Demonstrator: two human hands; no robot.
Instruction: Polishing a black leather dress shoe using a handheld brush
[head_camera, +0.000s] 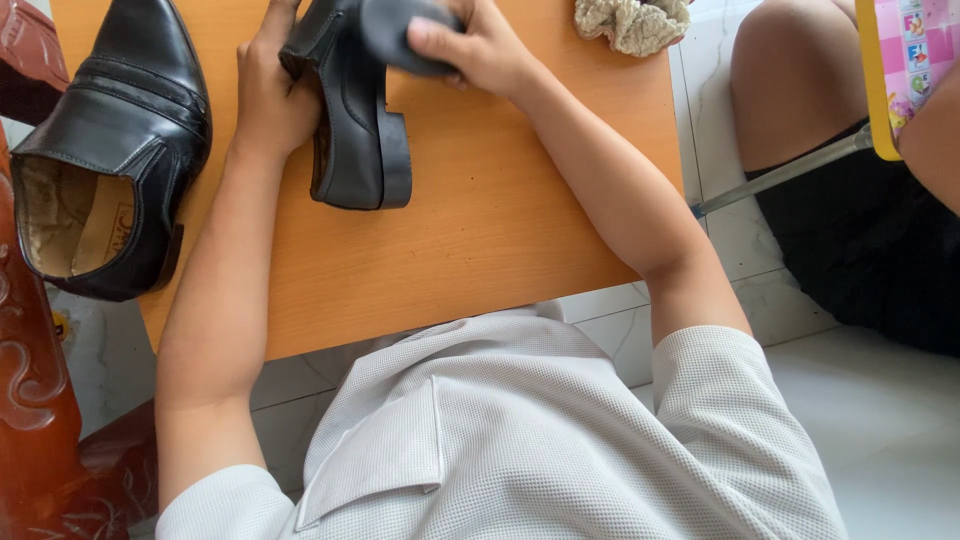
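Black shoe (350, 130) lies on its side on the worktop (480, 220), left hand (268, 100) steadying it, right hand (470, 45) pinching a dark pad (400, 35) against it. A hard rub could slide it towards the second shoe (110, 150).

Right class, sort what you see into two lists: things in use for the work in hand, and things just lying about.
In use:
left hand
right hand
black shoe on its side
dark pad, pressed on that shoe

Lying about:
second black shoe, upright
beige scrunchie
wooden table
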